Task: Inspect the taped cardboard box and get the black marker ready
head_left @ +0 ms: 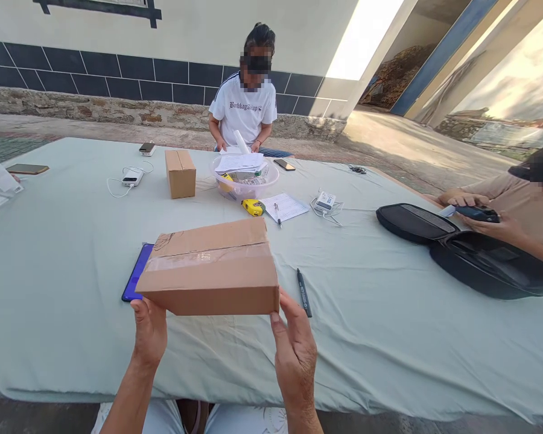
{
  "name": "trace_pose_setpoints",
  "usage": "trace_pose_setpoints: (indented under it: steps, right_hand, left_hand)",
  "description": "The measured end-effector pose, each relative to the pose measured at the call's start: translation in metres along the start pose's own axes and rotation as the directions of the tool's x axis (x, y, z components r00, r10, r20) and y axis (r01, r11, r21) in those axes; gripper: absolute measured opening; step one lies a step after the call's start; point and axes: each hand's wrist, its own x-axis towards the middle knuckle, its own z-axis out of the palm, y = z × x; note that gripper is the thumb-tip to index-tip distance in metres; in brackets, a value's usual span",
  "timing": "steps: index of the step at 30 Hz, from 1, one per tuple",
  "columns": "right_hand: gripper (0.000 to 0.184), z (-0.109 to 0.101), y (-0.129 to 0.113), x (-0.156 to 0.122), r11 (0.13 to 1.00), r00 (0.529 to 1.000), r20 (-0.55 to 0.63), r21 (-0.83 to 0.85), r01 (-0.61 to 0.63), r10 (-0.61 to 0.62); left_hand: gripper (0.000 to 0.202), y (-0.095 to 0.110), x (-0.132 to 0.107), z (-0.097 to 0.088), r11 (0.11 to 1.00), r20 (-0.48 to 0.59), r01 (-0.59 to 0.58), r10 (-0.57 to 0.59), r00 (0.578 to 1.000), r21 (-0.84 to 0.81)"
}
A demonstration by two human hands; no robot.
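Note:
A flat brown cardboard box [226,274], sealed with clear tape along its top seam, is held up over the near part of the table and tilted. My left hand [149,331] grips its near left corner from below, with part of the fingers hidden under the box. At the near right corner, my right hand [295,346] pinches the edge between thumb and fingers. Partly covered by the box's left side lies a phone with a blue screen [136,274]. A black marker [304,292] rests just right of my right hand.
Beyond the box are a yellow tape measure [253,207], a paper with a pen [287,207], a small carton [180,175] and a plastic basket [242,190]. One person [244,108] sits opposite; another at right handles a dark device behind an open black case [489,265].

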Motion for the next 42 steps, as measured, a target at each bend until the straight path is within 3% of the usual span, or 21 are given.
trace_pose_setpoints:
  steps: [6, 13, 19, 22, 28, 33, 42]
  right_hand:
    - [0.044, -0.009, 0.013, 0.002, 0.999, 0.998, 0.053, -0.008, -0.046, 0.046]
    - [0.070, -0.016, 0.025, 0.003, 0.980, 0.975, 0.138, 0.073, -0.184, 0.172]
    - [0.074, -0.017, 0.021, 0.004, 0.959, 0.965, 0.131, 0.141, -0.244, 0.226]
    - [0.080, -0.018, 0.023, 0.003, 0.950, 0.959, 0.120, 0.149, -0.274, 0.258]
    - [0.073, -0.020, 0.023, 0.001, 0.950, 0.958, 0.156, 0.163, -0.267, 0.243]
    - [0.068, -0.019, 0.019, -0.004, 0.946, 0.952, 0.173, 0.164, -0.281, 0.253]
    - [0.057, -0.018, 0.008, -0.001, 0.933, 0.939, 0.237, 0.199, -0.299, 0.250]
  left_hand:
    - [0.103, 0.003, 0.001, -0.005, 0.996, 0.022, 0.077, -0.078, 0.997, 0.050]
    - [0.083, -0.009, 0.005, -0.021, 0.997, -0.005, 0.060, -0.060, 0.998, 0.043]
    - [0.062, -0.007, 0.003, -0.023, 0.996, 0.026, 0.090, -0.090, 0.996, 0.004]
    - [0.062, -0.008, 0.001, -0.024, 0.994, 0.059, 0.108, -0.107, 0.993, -0.009]
    - [0.061, -0.008, -0.001, -0.022, 0.990, 0.122, 0.138, -0.137, 0.983, -0.005]
    - [0.056, -0.008, -0.002, -0.016, 0.986, 0.071, 0.163, -0.160, 0.985, -0.034]
    - [0.049, -0.006, 0.000, -0.014, 0.997, 0.038, 0.066, -0.067, 0.997, 0.028]
